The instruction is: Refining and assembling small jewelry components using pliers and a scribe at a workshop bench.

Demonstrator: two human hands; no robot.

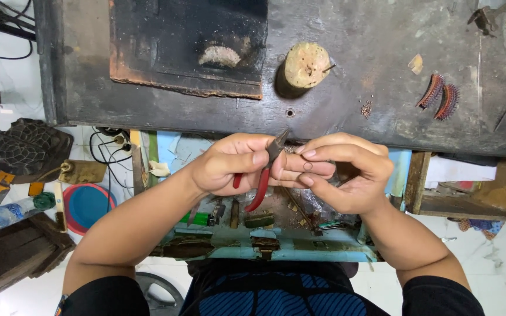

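Red-handled pliers [263,175] sit in the left hand [229,164], whose fingers are wrapped tight around the handles, the dark tip pointing toward 1 o'clock. The right hand [346,172] meets it at 3 o'clock, fingertips pinched together on something too small to tell, right at the plier tip. Both hands hover over an open drawer [276,240] of small tools, at 6 o'clock from the dark, worn desk [376,64].
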